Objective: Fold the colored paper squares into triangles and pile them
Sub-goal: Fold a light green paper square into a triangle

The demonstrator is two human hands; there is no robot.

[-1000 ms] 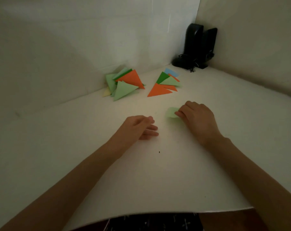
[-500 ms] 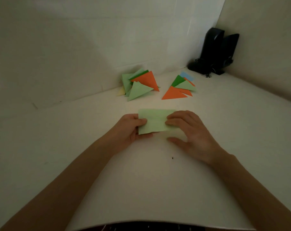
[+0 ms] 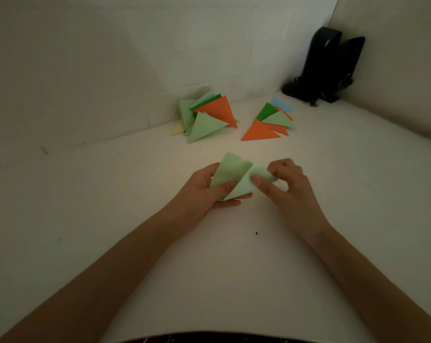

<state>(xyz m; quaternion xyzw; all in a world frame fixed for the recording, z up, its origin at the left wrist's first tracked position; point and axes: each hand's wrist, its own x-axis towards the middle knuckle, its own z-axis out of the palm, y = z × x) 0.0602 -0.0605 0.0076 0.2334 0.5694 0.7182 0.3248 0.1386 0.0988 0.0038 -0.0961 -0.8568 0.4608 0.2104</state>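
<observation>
A: Whereabouts of the light green paper point(image 3: 230, 169)?
B: Centre of frame, just above the bench point(image 3: 234, 268), held betw. both hands. Left hand point(image 3: 204, 191) fingers point(image 3: 224, 188) curled round the left flap, thumb on top; right hand point(image 3: 286, 186) pinching the right flap.
A: Handling?
B: V. light, thin, floppy, creases easily. Best gripped at corners/edges w/ a gentle pinch, no tugging.
A: Diff vs half a sec ago?
B: Then flat on bench as a rectangle; now lifted & bent mid-sheet. Left pile point(image 3: 207, 117) & right pile point(image 3: 268, 122), upper centre, unchanged.
</observation>
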